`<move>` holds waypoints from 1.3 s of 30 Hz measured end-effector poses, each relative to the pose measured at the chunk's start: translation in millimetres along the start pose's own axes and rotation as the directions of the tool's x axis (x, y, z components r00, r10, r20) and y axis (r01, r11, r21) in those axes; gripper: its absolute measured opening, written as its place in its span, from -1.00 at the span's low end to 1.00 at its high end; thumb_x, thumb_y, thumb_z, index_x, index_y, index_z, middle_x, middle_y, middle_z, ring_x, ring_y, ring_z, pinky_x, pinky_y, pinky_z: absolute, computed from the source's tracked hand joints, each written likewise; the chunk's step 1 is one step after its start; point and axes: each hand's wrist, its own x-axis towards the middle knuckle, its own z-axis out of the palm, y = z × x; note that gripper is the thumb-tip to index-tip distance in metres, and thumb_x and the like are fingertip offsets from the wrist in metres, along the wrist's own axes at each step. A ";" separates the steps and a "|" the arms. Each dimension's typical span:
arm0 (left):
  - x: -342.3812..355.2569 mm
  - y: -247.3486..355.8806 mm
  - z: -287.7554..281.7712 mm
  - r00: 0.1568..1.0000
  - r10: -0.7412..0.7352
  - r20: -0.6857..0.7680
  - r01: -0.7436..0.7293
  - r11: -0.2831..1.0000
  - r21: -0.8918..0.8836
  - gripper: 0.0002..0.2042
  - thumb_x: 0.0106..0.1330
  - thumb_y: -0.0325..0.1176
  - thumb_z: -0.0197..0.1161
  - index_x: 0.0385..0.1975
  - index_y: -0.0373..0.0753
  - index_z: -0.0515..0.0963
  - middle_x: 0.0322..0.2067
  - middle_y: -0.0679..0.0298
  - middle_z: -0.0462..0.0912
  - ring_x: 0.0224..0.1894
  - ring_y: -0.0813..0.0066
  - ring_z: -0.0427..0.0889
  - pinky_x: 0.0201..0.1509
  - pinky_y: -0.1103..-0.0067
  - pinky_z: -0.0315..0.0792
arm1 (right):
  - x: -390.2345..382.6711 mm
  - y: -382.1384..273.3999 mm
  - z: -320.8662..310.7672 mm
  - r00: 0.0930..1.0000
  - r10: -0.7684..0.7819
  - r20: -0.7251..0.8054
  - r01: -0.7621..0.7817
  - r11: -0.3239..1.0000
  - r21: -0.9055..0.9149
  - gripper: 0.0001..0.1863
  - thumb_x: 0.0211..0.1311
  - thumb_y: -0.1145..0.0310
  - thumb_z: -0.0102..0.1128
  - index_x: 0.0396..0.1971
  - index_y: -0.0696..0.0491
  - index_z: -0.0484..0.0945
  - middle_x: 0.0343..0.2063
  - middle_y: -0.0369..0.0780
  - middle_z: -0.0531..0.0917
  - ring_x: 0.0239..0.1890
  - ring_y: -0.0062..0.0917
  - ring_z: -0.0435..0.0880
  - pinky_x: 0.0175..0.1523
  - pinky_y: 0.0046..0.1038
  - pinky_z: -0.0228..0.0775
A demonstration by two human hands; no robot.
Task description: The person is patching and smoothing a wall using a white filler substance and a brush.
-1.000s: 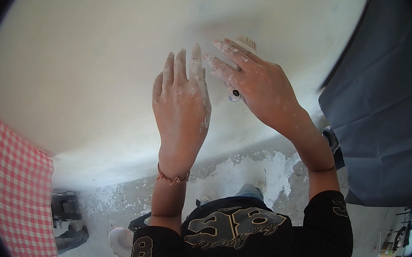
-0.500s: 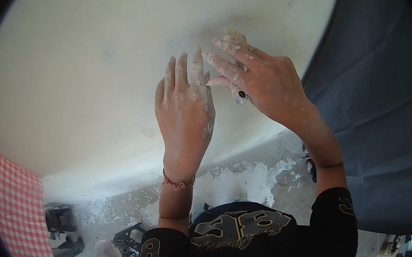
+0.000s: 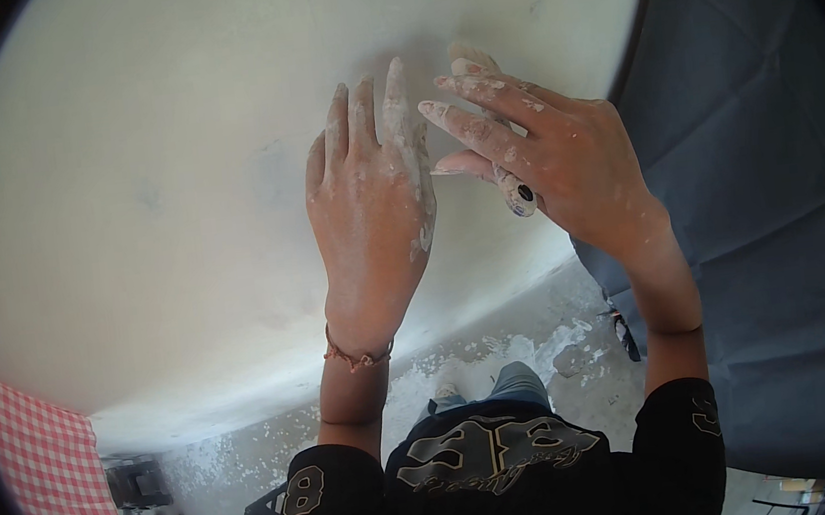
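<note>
White-smeared brush (image 3: 515, 196) — we judge it light, stiff-handled, best held mid-handle — lies in our right hand (image 3: 568, 156) by the wall (image 3: 191, 251), fingers loosely bent; our left hand (image 3: 367, 207), fingers straight, holds nothing visible.

Left hand (image 3: 367, 207) and right hand (image 3: 578, 155): white-flecked. Wall (image 3: 191, 251): off-white. Checked cloth (image 3: 48, 477): pink and white. Plain cloth (image 3: 764, 251): slate blue.

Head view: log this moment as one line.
left hand: open, back up, contact with pale wall unclear | right hand: holding pale brush | both: white-smeared | floor: white-spattered
</note>
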 end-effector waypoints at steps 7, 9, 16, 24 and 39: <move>32.1 14.4 18.2 0.992 0.069 -0.105 -0.079 0.993 -0.086 -0.47 0.40 -0.33 0.30 0.38 -0.26 0.47 0.38 0.01 0.50 0.49 -0.06 0.40 0.52 0.13 0.32 | -0.8 37.4 2.6 0.977 -0.151 -0.150 0.179 0.965 0.193 -0.47 0.00 0.15 0.59 0.01 0.00 0.75 0.04 -0.25 0.74 0.18 -0.30 0.76 0.02 -0.38 0.76; 48.8 14.9 33.5 0.978 0.132 -0.161 -0.150 0.983 -0.109 -0.51 0.39 -0.30 0.32 0.31 -0.26 0.53 0.38 0.05 0.52 0.50 -0.03 0.39 0.55 0.10 0.29 | -3.7 57.3 6.9 0.955 -0.220 -0.199 0.263 0.940 0.219 -0.47 -0.05 0.16 0.62 -0.03 0.03 0.76 0.01 -0.23 0.73 0.17 -0.27 0.76 0.03 -0.37 0.76; 76.0 19.0 93.7 0.886 0.278 -0.372 -0.313 0.949 -0.036 -0.81 0.30 -0.31 0.39 -0.12 -0.10 0.75 0.15 0.25 0.73 0.41 0.08 0.55 0.50 0.02 0.39 | -25.4 110.2 34.4 0.910 -0.265 -0.317 0.363 0.881 0.304 -0.47 -0.14 0.25 0.68 -0.07 0.06 0.78 -0.04 -0.21 0.73 0.06 -0.25 0.78 0.02 -0.33 0.75; 102.9 34.2 108.5 0.883 0.329 -0.336 -0.327 0.943 0.066 -0.74 0.37 -0.32 0.32 0.02 -0.01 0.75 0.28 0.33 0.64 0.45 0.18 0.48 0.57 0.12 0.32 | -33.0 168.3 45.1 0.943 -0.200 -0.267 0.266 0.933 0.241 -0.67 0.21 0.47 0.39 0.00 0.03 0.75 -0.02 -0.19 0.76 0.00 -0.32 0.81 0.02 -0.36 0.72; 178.6 15.1 103.0 0.934 -0.013 -0.356 0.216 0.815 0.537 -0.42 0.71 -0.15 -0.27 0.66 -0.20 0.06 0.68 -0.04 -0.13 0.71 -0.01 -0.16 0.76 0.09 -0.30 | 25.9 192.1 37.9 0.773 -0.290 -0.564 0.387 0.920 0.058 -0.65 0.23 0.52 0.38 0.04 0.12 0.75 0.10 -0.15 0.77 0.09 -0.24 0.80 0.16 -0.35 0.71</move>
